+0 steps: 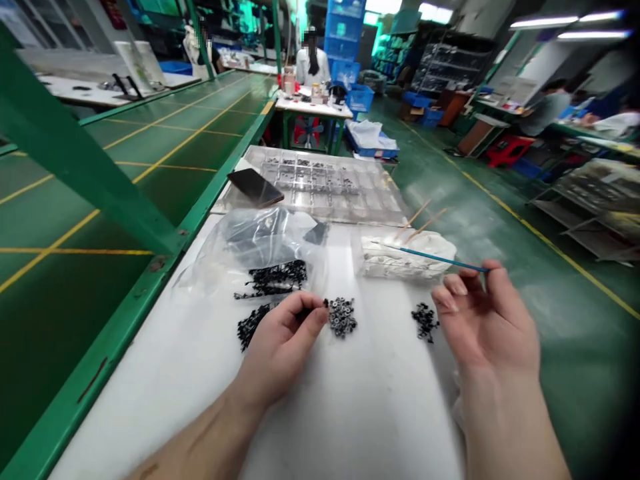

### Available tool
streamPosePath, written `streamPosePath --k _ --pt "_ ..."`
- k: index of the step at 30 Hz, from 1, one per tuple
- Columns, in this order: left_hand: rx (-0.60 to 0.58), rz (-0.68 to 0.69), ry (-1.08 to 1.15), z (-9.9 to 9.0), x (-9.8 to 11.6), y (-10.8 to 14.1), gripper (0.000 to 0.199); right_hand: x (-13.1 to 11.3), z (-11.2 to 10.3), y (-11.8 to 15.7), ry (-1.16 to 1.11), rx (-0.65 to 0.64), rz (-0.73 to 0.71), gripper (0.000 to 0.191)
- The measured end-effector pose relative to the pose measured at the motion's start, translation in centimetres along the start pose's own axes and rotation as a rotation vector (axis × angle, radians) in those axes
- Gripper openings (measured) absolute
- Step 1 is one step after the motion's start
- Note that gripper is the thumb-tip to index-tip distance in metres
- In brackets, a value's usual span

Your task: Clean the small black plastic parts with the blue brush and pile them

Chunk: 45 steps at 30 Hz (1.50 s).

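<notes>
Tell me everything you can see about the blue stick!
The blue stick looks thin and straight, with a finer, paler end pointing left. The right hand grips its other end in the fingers. It slants slightly in view, across the white lump. I can't tell its material, or whether its tip touches anything.

Fluorescent tubes point(545, 23): glaring white, high beyond my right hand point(490, 320).
Plastic bag point(255, 233): bright reflections, just beyond my left hand point(280, 340).
White tabletop point(165, 393): bright left of my left hand, greyer between both.
Shelved cart point(595, 207): smeared, stretched outward, right of my right hand.
</notes>
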<state>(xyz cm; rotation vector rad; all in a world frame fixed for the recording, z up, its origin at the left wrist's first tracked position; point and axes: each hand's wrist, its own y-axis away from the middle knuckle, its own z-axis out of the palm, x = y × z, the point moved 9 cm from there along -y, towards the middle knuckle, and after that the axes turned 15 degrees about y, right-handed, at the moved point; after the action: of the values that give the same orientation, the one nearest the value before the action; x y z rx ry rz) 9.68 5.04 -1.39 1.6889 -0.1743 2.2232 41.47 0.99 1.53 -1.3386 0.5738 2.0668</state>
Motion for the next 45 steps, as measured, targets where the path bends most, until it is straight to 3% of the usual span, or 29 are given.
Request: streamPosePath --k 6,12,26,36,45 --pt "0.081 0.078 0.188 -0.8 0.6 0.4 0.026 1.0 1.9 2.4 0.083 -0.124 -0.014 0.026" --pt "0.082 0.137 0.214 -0.8 0.7 0.6 0.018 1.2 2.7 3.7 0.175 -0.172 -0.051 0.018" --pt "0.051 0.197 0.157 -0.3 1.5 0.8 0.010 1.3 2.5 3.9 0.213 -0.167 -0.067 0.009" --pt "0.043 0.188 0.155 0.0 1.5 0.7 0.011 1.4 3.0 4.0 0.228 -0.204 -0.074 0.015" --pt "0.068 0.189 0.133 -0.2 1.8 0.8 0.009 1.3 3.1 3.9 0.260 -0.183 -0.084 0.002"
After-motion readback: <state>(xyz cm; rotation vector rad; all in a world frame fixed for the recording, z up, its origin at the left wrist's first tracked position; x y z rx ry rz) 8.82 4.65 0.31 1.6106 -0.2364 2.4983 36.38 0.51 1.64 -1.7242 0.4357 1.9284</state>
